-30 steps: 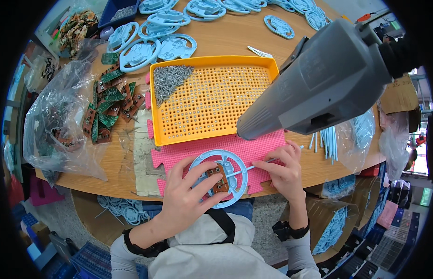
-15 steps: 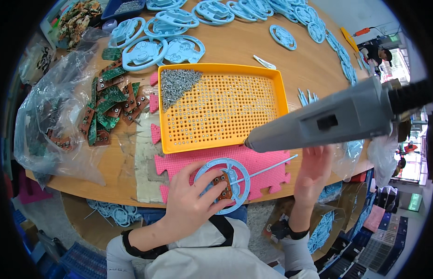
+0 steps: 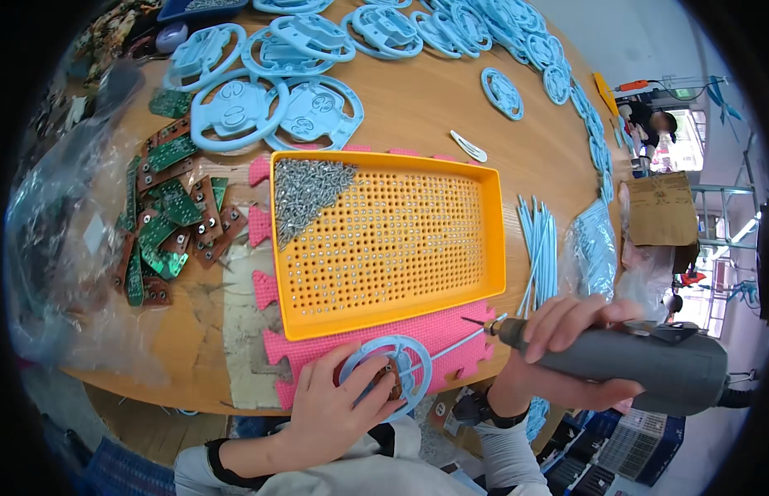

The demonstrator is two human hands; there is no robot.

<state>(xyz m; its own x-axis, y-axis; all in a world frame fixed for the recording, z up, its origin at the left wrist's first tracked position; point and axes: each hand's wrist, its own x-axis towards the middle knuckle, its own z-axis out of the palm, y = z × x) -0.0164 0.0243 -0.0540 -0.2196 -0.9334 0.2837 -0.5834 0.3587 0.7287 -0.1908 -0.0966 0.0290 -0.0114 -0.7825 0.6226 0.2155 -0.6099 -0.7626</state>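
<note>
My left hand (image 3: pixel 339 409) holds a light-blue toy steering wheel (image 3: pixel 422 364) at the near edge of the pink foam mat (image 3: pixel 318 354). Its fingers lie over a small brown circuit board (image 3: pixel 390 382) within the wheel, hiding part of it. A thin light-blue rod (image 3: pixel 460 341) runs from the wheel toward the right. My right hand (image 3: pixel 558 347) is closed round a grey electric screwdriver (image 3: pixel 649 364). The driver's bit points left, above the mat's right side and apart from the wheel. Beyond the mat stands a yellow tray (image 3: pixel 384 324) of holes, many with screws, and loose screws (image 3: pixel 310 194) heaped in its far left corner.
Green and brown circuit boards (image 3: pixel 173 202) are piled left of the tray, beside a clear plastic bag (image 3: pixel 62 248). Several light-blue wheel parts (image 3: pixel 240 107) lie along the back. Light-blue rods (image 3: pixel 537 248) and a white hair-clip-shaped piece (image 3: pixel 469 147) lie right of and behind the tray.
The grey screwdriver, hanging in front of the tray's right side before, is now in my right hand, lower and pointing left. My left hand stays on the wheel. The view has shifted.
</note>
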